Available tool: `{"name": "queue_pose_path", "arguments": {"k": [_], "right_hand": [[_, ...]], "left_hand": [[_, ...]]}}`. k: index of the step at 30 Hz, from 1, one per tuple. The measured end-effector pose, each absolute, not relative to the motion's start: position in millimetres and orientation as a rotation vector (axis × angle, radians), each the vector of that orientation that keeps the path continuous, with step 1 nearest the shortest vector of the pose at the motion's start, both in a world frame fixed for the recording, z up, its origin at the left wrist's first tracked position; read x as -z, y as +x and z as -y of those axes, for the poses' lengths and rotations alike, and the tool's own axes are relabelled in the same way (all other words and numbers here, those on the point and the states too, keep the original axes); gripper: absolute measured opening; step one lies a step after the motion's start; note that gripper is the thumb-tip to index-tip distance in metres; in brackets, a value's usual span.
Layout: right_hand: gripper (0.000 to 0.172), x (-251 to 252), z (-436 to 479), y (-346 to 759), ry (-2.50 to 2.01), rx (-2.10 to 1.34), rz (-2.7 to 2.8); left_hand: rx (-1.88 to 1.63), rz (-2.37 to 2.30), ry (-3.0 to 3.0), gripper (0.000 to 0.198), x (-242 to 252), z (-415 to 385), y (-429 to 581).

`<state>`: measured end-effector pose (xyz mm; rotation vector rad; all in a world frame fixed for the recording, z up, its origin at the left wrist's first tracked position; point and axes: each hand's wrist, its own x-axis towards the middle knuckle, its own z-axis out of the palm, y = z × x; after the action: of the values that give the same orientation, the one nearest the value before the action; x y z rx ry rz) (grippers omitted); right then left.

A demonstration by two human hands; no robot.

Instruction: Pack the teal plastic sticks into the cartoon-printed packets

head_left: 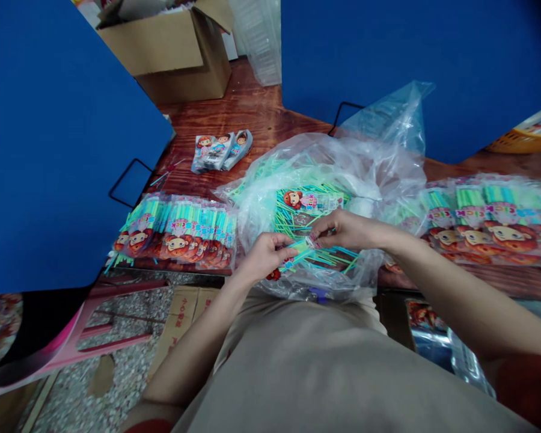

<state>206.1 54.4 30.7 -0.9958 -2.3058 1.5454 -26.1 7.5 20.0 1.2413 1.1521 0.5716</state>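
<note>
While both hands meet over the clear plastic bag [342, 162] of green sticks, the left hand [264, 255] and right hand [342, 230] pinch one small printed packet [303, 246] between closed fingertips, just above the bag's near edge.

A reddish wooden table [261, 120] bears a cardboard box [171, 54], sachet rows [180, 231], and seemingly stick-filled clear bags [324, 174].

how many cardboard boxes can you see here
1 cardboard box, open-flapped, stands at the far end of the wooden table. A flattened carton lies on the floor below; others may be hidden.
</note>
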Motion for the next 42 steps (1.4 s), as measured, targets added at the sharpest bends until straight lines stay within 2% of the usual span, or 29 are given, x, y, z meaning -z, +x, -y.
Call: {"name": "queue_pose_path", "arguments": {"k": [8, 12, 16, 21, 24, 27, 32, 37, 39, 42], "right_hand": [[0.026, -53, -44, 210, -0.979, -1.306, 2.254], [0.027, -74, -47, 237, -1.153, -1.171, 1.843], [0.024, -64, -44, 251, -1.264, -0.855, 1.437], [0.037, -28, -28, 223, -1.448, -0.754, 1.864], [0.046, -17, -16, 197, -1.425, -0.966, 1.658], [0.046, -13, -9, 172, -1.311, -1.261, 1.49], [0.042, -14, -5, 147, -1.268, -1.29, 1.4], [0.038, -10, -4, 142, -1.142, -1.355, 1.421], [0.041, -6, -5, 143, -1.135, -1.349, 1.455], [0.036, 0, -8, 146, -1.223, -1.275, 1.475]], "left_hand": [[-0.594, -1.122, 1.065, 0.031, -19, -6, -32], [-0.72, -1.14, 0.895, 0.042, -18, -6, -36], [-0.855, -1.137, 0.779, 0.043, -18, -4, -39], [-0.844, -1.114, 0.737, 0.04, -18, 0, -40], [-0.836, -1.105, 0.75, 0.039, -18, 0, -38], [-0.848, -1.096, 0.778, 0.037, -18, -1, -33], [-0.868, -1.081, 0.772, 0.046, -13, 6, -27], [-0.942, -1.153, 0.824, 0.045, -24, 15, -55], [-1.038, -1.279, 0.883, 0.042, -38, 15, -82], [-1.292, -1.539, 1.0, 0.04, -57, 7, -136]]}}
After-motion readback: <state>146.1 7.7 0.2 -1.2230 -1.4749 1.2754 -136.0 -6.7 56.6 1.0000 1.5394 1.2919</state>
